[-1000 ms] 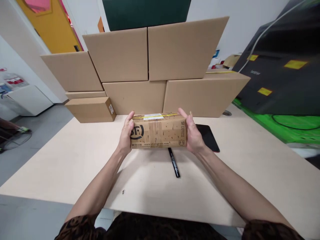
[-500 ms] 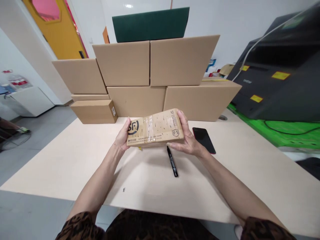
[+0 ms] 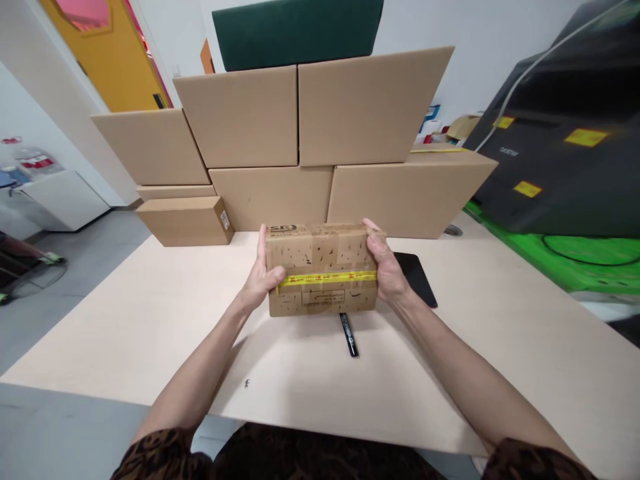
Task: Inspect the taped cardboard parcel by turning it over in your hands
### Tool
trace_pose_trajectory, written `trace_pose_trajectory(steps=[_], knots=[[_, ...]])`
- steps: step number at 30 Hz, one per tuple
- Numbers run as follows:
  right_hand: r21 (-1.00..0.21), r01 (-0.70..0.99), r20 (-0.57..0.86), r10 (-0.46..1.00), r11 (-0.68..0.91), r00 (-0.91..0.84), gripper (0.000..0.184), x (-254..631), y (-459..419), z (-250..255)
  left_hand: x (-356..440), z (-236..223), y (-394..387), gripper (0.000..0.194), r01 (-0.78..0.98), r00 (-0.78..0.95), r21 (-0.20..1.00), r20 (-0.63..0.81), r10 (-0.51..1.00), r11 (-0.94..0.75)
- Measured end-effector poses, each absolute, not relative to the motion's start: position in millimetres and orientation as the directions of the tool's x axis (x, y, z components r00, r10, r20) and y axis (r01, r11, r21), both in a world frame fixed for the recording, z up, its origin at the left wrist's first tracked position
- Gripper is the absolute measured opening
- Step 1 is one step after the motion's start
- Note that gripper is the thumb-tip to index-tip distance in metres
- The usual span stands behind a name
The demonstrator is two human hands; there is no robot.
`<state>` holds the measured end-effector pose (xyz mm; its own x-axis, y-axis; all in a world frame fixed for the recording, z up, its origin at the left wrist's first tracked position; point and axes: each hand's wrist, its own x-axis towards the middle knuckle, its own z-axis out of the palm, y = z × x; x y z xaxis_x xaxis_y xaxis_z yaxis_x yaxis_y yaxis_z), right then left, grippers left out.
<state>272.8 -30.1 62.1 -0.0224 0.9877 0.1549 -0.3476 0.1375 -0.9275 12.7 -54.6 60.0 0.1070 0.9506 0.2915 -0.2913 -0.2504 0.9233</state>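
Brown rectangular cardboard box with black printed marks and clear tape point(image 3: 320, 250): in both your hands, in front of you, held above the pale wood-look table point(image 3: 115, 320). Your left hand point(image 3: 260, 280) grips its left end, thumb on the front face by the yellow tape strip with red print point(image 3: 327, 278). Your right hand point(image 3: 390, 273) grips the right end, fingers bent around the edge. Strip runs across the face toward you; black logo on the top face, upside down to you.

Black cylindrical marker pen point(image 3: 351, 341) lies on the table below the box, upper end hidden by it. Flat black phone-like slab point(image 3: 419, 283) lies just right of your right hand, partly covered by it. Behind: stacked plain brown cardboard cartons point(image 3: 270, 200), dark green box point(image 3: 300, 33) on top, smaller brown carton with a white label point(image 3: 180, 223) at front left.
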Motion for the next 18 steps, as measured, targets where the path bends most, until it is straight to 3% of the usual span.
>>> trace_pose_trajectory(steps=[3, 8, 11, 14, 18], knots=[[-0.918, -0.395, 0.058, 0.998, 0.045, -0.021, 0.079, 264, -33, 59, 17, 66, -57, 0.126, -0.278, 0.037, 0.948, 0.171, 0.985, -0.154], [-0.921, -0.382, 0.155, 0.972, 0.077, -0.177, 0.091, 260, -41, 56, 16, 76, -49, 0.089, -0.475, -0.05, 0.874, 0.092, 0.994, -0.105], [-0.935, -0.346, 0.155, 0.971, 0.084, -0.184, 0.089, 259, -44, 60, 13, 75, -45, 0.076, -0.523, -0.035, 0.849, 0.063, 0.997, -0.072], [-0.928, -0.367, 0.105, 0.989, 0.058, -0.109, 0.083, 258, -42, 66, 13, 71, -46, 0.079, -0.511, 0.011, 0.857, 0.073, 0.997, -0.057], [-0.907, -0.42, 0.005, 0.998, -0.023, -0.065, 0.065, 260, -29, 77, 14, 64, -53, 0.091, -0.429, 0.034, 0.878, 0.253, 0.967, -0.214]])
